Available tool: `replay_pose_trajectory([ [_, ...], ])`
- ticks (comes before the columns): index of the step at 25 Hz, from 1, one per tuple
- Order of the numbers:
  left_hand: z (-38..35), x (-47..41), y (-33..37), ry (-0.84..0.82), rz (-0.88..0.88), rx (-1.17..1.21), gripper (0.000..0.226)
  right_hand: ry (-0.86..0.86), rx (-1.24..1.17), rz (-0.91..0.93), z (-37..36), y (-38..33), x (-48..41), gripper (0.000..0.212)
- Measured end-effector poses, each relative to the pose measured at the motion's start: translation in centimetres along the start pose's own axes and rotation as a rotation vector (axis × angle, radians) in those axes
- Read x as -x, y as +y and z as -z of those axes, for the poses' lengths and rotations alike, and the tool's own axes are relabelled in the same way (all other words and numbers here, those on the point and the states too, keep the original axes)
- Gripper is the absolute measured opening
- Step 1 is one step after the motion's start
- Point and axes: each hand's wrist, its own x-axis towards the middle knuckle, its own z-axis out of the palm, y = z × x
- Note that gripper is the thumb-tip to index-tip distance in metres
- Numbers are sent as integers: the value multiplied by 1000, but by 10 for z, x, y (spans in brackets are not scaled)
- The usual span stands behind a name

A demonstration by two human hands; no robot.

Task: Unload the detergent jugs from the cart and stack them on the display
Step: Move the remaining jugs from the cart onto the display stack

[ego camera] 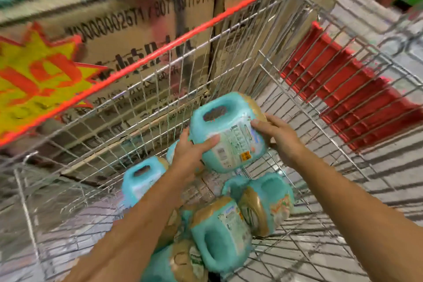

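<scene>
Left hand [192, 151] and right hand [277, 135] on one jug [229, 133], raised inside the cart [160, 52].

Grips the jug from both sides: left fingers curled round the handle end with the thumb across the label, right fingers wrapped over the cap end. Holds it clear of the load, seemingly not yet above the wire rim. Leaves at least four other jugs [219, 231] lying tumbled on the cart floor, some touching. Faces stacked boxes [137, 30] and a yellow price sign [39, 75] just beyond the cart. Shows a blurred teal shape above the boxes, too smeared to call a stacked jug. Reads as mid-unloading at best, with most of the work probably ahead.
</scene>
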Motion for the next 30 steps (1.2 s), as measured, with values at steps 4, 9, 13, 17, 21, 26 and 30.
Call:
replay_pose_trajectory([
  [4,14,78,48,-8,-45,155,55,-84,-22,183,-24,-46,69,50],
  [9,29,161,60,19,-286,115,71,88,-146,354,-51,-58,160,76],
  [13,35,192,59,-46,-242,295,78,198,-222,358,-68,-54,196,76],
  [17,31,210,59,2,-351,426,88,259,-377,303,-83,-57,215,90],
  [21,23,225,63,110,-530,286,104,97,-427,86,-108,-66,243,93],
  [26,10,246,52,158,-740,25,100,-84,-491,-27,-106,-91,246,84],
  [30,10,248,47,49,-788,16,83,13,-478,51,-103,-85,241,71],
])
